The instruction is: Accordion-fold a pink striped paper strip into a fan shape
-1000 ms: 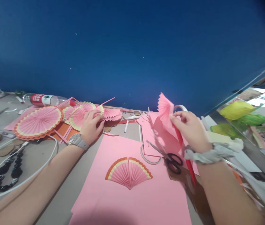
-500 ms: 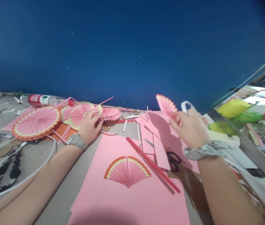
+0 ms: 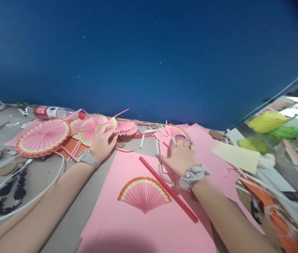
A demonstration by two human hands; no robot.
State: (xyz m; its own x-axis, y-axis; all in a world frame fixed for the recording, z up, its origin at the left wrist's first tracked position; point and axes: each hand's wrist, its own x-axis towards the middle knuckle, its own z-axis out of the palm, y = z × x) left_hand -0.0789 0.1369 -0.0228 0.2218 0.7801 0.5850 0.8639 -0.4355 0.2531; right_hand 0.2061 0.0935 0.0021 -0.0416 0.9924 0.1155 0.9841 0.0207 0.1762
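Observation:
On pink sheets [image 3: 138,232] lies a pleated paper fan [image 3: 145,196], pink with yellow and orange edging. My left hand [image 3: 102,142] is at the back left among round pleated paper rosettes [image 3: 43,137], its curled fingers and thumb on the edge of a folded pink fan [image 3: 125,128]. My right hand [image 3: 182,156] is low over the pink paper pieces at right, thumb stretched left and fingers bent. A pale ring [image 3: 180,136] shows at its fingertips, and another pale ring [image 3: 164,175] beside its thumb. Behind the fingers rests a second orange-edged fan [image 3: 171,130].
A red stick [image 3: 168,189] lies across the pink sheets. A bottle [image 3: 51,112] lies at the back left, against a blue wall [image 3: 143,63]. Black beads [image 3: 8,193] and a white cable [image 3: 59,168] are at left. Yellow paper [image 3: 235,154] is at right.
My right hand has come down and left, and the fan it held up now rests on the pink papers. The scissors are hidden from view. My left hand has barely moved.

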